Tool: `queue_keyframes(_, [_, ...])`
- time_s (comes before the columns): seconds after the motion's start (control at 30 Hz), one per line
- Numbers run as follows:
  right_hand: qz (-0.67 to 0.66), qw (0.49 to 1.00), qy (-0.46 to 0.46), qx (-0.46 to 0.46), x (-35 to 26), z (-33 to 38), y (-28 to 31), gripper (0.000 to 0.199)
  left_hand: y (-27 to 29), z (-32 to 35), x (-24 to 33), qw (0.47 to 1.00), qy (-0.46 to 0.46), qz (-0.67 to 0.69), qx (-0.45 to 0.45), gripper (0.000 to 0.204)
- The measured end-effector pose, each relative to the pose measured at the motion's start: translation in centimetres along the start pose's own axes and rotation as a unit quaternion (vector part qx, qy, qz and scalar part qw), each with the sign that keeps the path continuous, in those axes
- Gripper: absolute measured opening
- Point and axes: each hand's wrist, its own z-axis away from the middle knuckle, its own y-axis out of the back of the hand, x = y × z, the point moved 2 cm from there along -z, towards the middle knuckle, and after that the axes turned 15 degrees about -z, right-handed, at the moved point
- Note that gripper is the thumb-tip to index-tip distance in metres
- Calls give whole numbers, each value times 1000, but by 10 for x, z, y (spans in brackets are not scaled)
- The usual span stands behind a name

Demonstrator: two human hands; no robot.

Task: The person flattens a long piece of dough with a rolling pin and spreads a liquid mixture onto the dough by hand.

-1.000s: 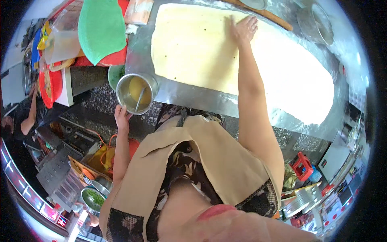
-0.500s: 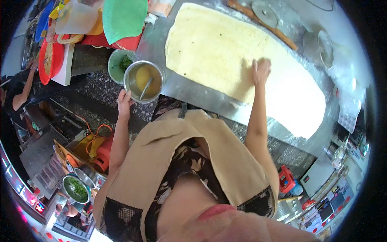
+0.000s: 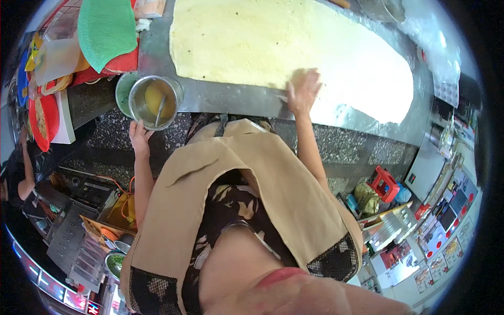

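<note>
My left hand (image 3: 140, 137) grips the near side of a round steel pot (image 3: 177, 100), fingers curled at its wall. Yellow liquid, probably oil, lies inside the pot, and a spoon (image 3: 160, 111) leans in it. A broad, thin sheet of pale dough (image 3: 236, 39) is spread over the metal worktable, dotted with a few dark specks. At the dough's near edge rests my right hand (image 3: 304, 92), its fingers spread and holding nothing. Whether the palm presses on the dough is hard to tell.
Behind the pot stands a pale green bowl (image 3: 122, 94), partly hidden. Further left are a green plastic sheet (image 3: 107, 31) and a red basin (image 3: 44, 121). The metal table (image 3: 210, 100) ends just in front of me. Another person's arm (image 3: 26, 168) shows at far left.
My right hand has come back from over the dough to its near edge. The view has shifted, so table and pot sit further left. My left hand keeps its hold on the pot.
</note>
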Motion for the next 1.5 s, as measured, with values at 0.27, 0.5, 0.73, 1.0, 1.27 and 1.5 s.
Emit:
queue_keyframes(0.27, [32, 998, -31, -47, 10, 29, -7, 91, 8, -2, -8, 1000, 5, -7, -5, 15])
queue_keyframes(0.5, [48, 997, 6, -57, 6, 28, 5, 84, 7, -16, -11, 1000, -5, -20, -2, 16])
queue_keyframes(0.73, [-926, 317, -203, 39, -7, 0, 52, 95, 10, -9, -21, 999, -12, -17, 30, 18])
queue_keyframes(1.0, [-781, 502, -373, 1, -9, 2, 39, 85, 11, -10, -24, 998, -18, -36, 43, 18])
queue_keyframes(1.27, [-351, 936, 24, -7, -12, -171, 0, 67, 11, -14, -20, 998, -29, -36, 29, 17])
queue_keyframes(1.5, [-353, 932, 71, 39, 22, -274, -24, 68, -8, 1, 2, 997, -2, -44, 64, 16])
